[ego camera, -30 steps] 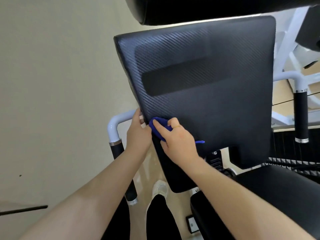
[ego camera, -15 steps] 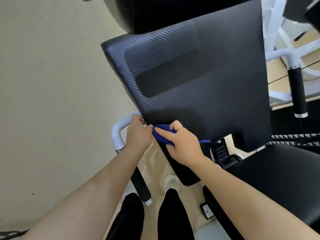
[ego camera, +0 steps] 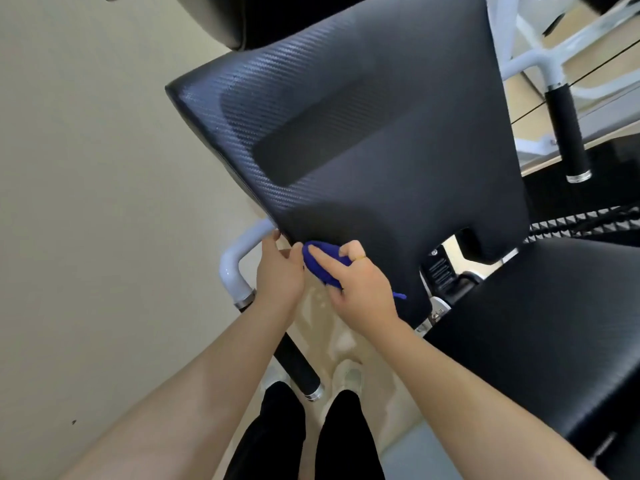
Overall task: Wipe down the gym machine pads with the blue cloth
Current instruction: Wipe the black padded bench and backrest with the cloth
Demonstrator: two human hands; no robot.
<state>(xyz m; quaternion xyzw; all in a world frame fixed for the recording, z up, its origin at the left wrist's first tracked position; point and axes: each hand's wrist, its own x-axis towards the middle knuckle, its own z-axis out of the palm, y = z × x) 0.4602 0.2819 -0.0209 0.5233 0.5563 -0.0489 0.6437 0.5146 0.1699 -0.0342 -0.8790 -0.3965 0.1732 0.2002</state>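
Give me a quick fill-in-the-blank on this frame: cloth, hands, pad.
1. The bunched cloth is ____ in colour.
2. The ____ hand presses the cloth against the back pad.
3. The left hand grips the pad's lower ____ edge.
4. The seat pad lies to the ____ of the back pad.

Missing words: blue; right; left; right
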